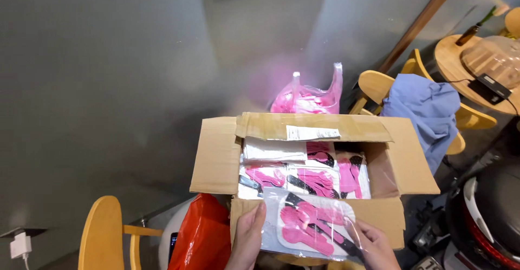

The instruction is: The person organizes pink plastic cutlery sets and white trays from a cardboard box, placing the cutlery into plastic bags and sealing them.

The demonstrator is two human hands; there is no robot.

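We hold 1 clear pack of pink cutlery over near flap of 1 open cardboard box; left hand & right hand each w/ grip clamped on pack edges. Approx 6 more packs inside box. Around: 1 pink bag behind, 1 red bag left, blue cloth on chair right.

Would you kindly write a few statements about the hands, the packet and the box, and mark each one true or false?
1. Both hands, left hand and right hand, hold a clear packet of pink cutlery. True.
2. The cardboard box is closed. False: its flaps are open, with more packets inside.
3. A pink plastic bag sits behind the box. True.
4. A green cloth hangs over the chair. False: the blue cloth does.
5. The red bag lies inside the box. False: it is outside, below its left flap.
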